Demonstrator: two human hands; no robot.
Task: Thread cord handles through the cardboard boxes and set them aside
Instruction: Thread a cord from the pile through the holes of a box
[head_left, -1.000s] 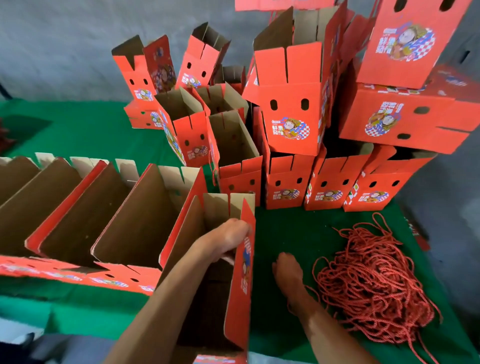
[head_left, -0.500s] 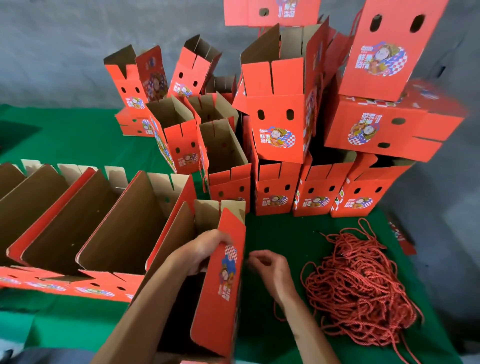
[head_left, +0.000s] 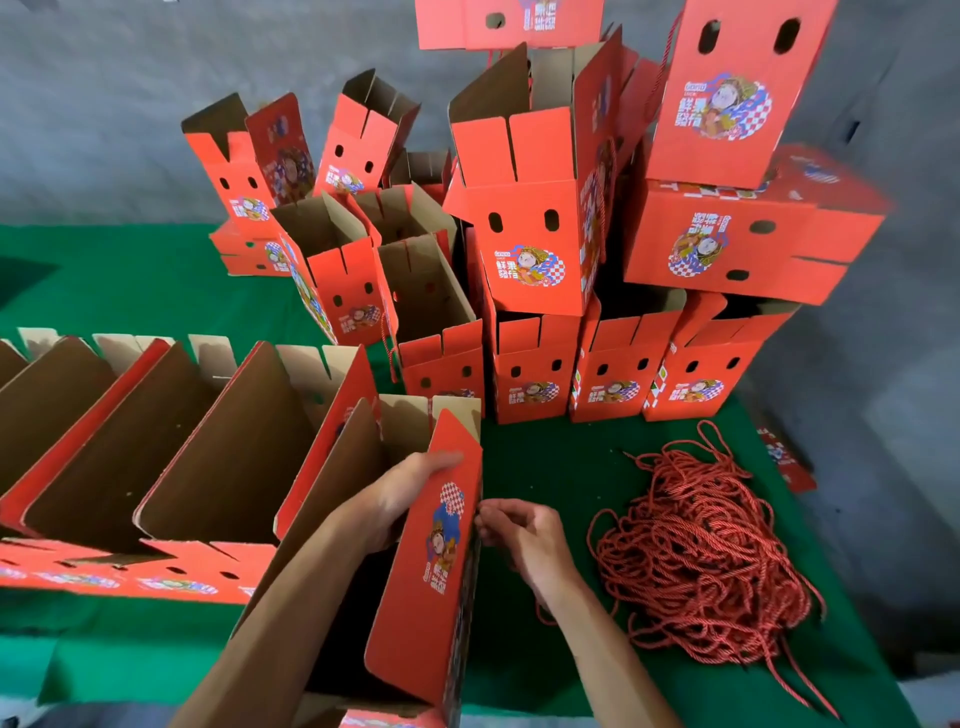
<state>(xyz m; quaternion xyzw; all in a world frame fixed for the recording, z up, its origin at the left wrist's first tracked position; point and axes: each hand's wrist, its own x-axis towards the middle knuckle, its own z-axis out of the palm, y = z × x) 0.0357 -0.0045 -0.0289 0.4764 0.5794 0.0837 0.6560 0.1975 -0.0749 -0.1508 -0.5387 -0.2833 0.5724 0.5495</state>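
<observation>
Left hand: your left hand (head_left: 400, 499) reaches into the open box (head_left: 436, 582) nearest you and grips its red side flap, thumb on the printed face.
Right hand: your right hand (head_left: 524, 535) sits just beside that flap's outer edge, fingers curled toward it; whether they pinch a cord you cannot tell.
Open box: it stands on the green bench (head_left: 545, 467) at the near edge, brown inside facing up.
Cord pile: the loose red cords (head_left: 701, 551) lie in a tangled heap on the bench, to the right of your right hand.
Waiting boxes: a row of open boxes (head_left: 171, 441) lies to the left, touching the one you hold.
Stacked boxes: a pile of red boxes (head_left: 545, 234) stands at the far side, several tiers high.
</observation>
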